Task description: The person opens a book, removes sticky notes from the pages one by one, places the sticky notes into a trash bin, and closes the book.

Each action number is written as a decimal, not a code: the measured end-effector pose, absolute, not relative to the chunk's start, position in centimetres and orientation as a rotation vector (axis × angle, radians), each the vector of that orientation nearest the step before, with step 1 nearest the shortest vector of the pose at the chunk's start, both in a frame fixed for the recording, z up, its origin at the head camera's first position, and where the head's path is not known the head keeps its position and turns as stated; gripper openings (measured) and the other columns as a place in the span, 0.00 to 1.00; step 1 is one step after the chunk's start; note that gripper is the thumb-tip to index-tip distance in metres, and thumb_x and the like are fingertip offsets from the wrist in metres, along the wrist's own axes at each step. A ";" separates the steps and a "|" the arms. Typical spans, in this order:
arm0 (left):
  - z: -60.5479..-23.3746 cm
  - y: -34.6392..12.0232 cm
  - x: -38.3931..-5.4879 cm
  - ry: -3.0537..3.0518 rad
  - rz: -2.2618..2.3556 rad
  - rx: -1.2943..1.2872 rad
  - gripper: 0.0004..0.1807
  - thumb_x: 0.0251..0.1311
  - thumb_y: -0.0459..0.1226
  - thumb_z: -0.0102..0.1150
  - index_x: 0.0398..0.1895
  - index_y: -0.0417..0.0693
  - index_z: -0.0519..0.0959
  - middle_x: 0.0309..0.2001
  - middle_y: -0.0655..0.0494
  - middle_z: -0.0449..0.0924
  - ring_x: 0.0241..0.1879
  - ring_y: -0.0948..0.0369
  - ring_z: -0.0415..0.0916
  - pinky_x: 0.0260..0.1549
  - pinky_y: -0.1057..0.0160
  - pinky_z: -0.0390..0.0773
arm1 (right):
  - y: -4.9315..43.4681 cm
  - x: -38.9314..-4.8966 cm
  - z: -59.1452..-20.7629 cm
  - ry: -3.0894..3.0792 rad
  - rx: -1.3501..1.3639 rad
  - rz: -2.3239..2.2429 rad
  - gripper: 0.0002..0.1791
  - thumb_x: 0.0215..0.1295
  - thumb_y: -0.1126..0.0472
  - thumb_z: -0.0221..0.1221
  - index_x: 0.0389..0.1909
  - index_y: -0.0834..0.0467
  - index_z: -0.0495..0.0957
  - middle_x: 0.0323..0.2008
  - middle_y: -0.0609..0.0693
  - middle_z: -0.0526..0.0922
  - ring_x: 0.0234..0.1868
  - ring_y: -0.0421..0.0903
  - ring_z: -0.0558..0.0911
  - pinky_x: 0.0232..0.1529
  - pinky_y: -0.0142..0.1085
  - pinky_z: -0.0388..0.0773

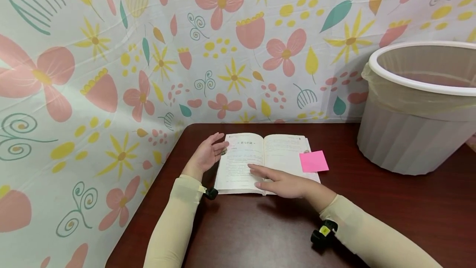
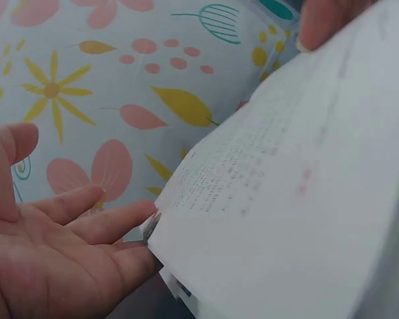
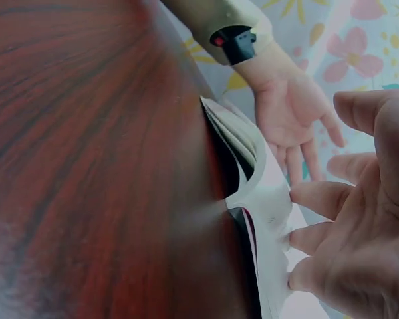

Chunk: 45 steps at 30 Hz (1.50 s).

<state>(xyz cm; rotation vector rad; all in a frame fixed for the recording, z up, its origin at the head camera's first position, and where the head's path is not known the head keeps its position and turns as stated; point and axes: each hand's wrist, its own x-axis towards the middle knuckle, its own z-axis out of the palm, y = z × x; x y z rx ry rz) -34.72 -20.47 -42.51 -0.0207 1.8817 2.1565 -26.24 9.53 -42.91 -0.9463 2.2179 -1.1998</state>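
An open book (image 1: 238,173) with printed pages lies on the dark red-brown table. A pink sticky note (image 1: 314,161) sticks out past its right edge. At the book's left edge is my left hand (image 1: 206,152), palm turned toward the pages, fingers loosely extended. The left wrist view shows its fingertips at the page's edge. My right hand (image 1: 288,183) reaches over the lower middle of the book with fingers spread and fairly straight. In the right wrist view, its fingertips (image 3: 302,239) meet the pages. Neither hand grips anything.
A light grey waste bin (image 1: 412,131) with a white rim and a thin liner stands on the right of the table (image 1: 260,230). Behind and to the left hangs a flower-patterned cloth (image 1: 223,65). Small black devices (image 1: 322,235) are strapped to both wrists.
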 end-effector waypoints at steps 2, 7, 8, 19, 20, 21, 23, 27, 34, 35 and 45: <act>-42.6 -20.4 -34.7 1.910 2.113 -0.014 0.32 0.81 0.54 0.40 0.81 0.52 0.59 0.77 0.39 0.65 0.82 0.45 0.50 0.82 0.45 0.44 | 9.5 -26.3 -42.8 2.196 -0.932 -1.210 0.38 0.79 0.43 0.52 0.83 0.45 0.51 0.79 0.52 0.64 0.81 0.50 0.60 0.79 0.56 0.56; -42.7 -20.1 -34.7 1.950 2.041 -0.022 0.35 0.79 0.55 0.42 0.82 0.51 0.56 0.78 0.42 0.63 0.83 0.47 0.47 0.82 0.46 0.42 | 9.6 -26.5 -42.6 2.184 -0.898 -1.248 0.37 0.78 0.43 0.53 0.82 0.44 0.54 0.77 0.51 0.67 0.80 0.50 0.62 0.78 0.55 0.58; -42.8 -20.1 -34.7 1.957 2.029 -0.017 0.36 0.79 0.55 0.42 0.82 0.51 0.56 0.78 0.43 0.63 0.83 0.47 0.46 0.82 0.45 0.42 | 9.7 -26.6 -42.5 2.196 -0.894 -1.246 0.37 0.78 0.43 0.54 0.82 0.45 0.55 0.77 0.51 0.68 0.80 0.51 0.63 0.77 0.55 0.59; -43.0 -19.7 -34.7 1.979 2.005 0.000 0.34 0.81 0.54 0.40 0.82 0.50 0.56 0.80 0.43 0.59 0.83 0.46 0.44 0.81 0.43 0.43 | 12.2 -27.8 -41.6 2.282 -0.890 -1.271 0.34 0.77 0.47 0.56 0.79 0.53 0.62 0.78 0.54 0.66 0.80 0.56 0.62 0.77 0.59 0.61; -43.1 -19.7 -34.7 1.980 2.008 0.002 0.34 0.81 0.53 0.39 0.82 0.50 0.56 0.80 0.43 0.58 0.83 0.46 0.44 0.81 0.43 0.44 | 12.5 -28.0 -41.5 2.296 -0.895 -1.271 0.34 0.77 0.47 0.56 0.79 0.53 0.62 0.78 0.54 0.66 0.80 0.57 0.62 0.76 0.60 0.61; -43.1 -19.6 -34.7 1.981 2.012 -0.006 0.33 0.81 0.53 0.40 0.82 0.50 0.57 0.80 0.43 0.59 0.83 0.47 0.45 0.81 0.44 0.44 | 12.8 -28.1 -41.4 2.310 -0.894 -1.271 0.34 0.77 0.47 0.56 0.79 0.53 0.63 0.78 0.54 0.66 0.80 0.58 0.62 0.76 0.60 0.60; -43.1 -19.6 -34.7 1.987 2.018 -0.012 0.33 0.81 0.53 0.40 0.82 0.50 0.57 0.80 0.43 0.59 0.83 0.47 0.46 0.81 0.45 0.45 | 13.5 -28.3 -41.4 2.358 -0.890 -1.259 0.34 0.77 0.47 0.56 0.78 0.54 0.63 0.77 0.54 0.66 0.79 0.58 0.63 0.76 0.60 0.61; -43.3 -19.5 -34.8 2.030 1.999 0.008 0.34 0.81 0.52 0.42 0.82 0.48 0.56 0.80 0.42 0.58 0.83 0.47 0.46 0.81 0.44 0.46 | 14.9 -28.6 -41.4 2.469 -0.888 -1.212 0.33 0.77 0.47 0.57 0.77 0.54 0.66 0.76 0.56 0.68 0.79 0.61 0.64 0.75 0.62 0.61; -43.3 -19.1 -34.8 2.100 1.965 0.019 0.34 0.79 0.53 0.44 0.82 0.48 0.57 0.81 0.40 0.56 0.83 0.46 0.44 0.81 0.44 0.46 | 16.9 -28.4 -41.6 2.573 -0.848 -1.173 0.33 0.75 0.45 0.58 0.75 0.53 0.68 0.74 0.56 0.71 0.76 0.60 0.66 0.73 0.64 0.62; -43.3 -19.0 -34.8 2.107 1.962 0.015 0.34 0.79 0.53 0.44 0.81 0.48 0.57 0.81 0.41 0.56 0.83 0.46 0.44 0.81 0.44 0.46 | 17.2 -28.4 -41.7 2.583 -0.845 -1.173 0.32 0.75 0.45 0.58 0.75 0.53 0.69 0.74 0.56 0.72 0.76 0.60 0.67 0.73 0.64 0.63; -43.4 -18.3 -35.0 2.177 1.921 0.072 0.34 0.78 0.53 0.47 0.79 0.47 0.62 0.80 0.47 0.59 0.82 0.50 0.48 0.81 0.41 0.45 | 19.1 -29.2 -42.5 2.567 -0.877 -1.225 0.30 0.76 0.50 0.58 0.74 0.57 0.70 0.72 0.59 0.73 0.75 0.60 0.70 0.71 0.50 0.69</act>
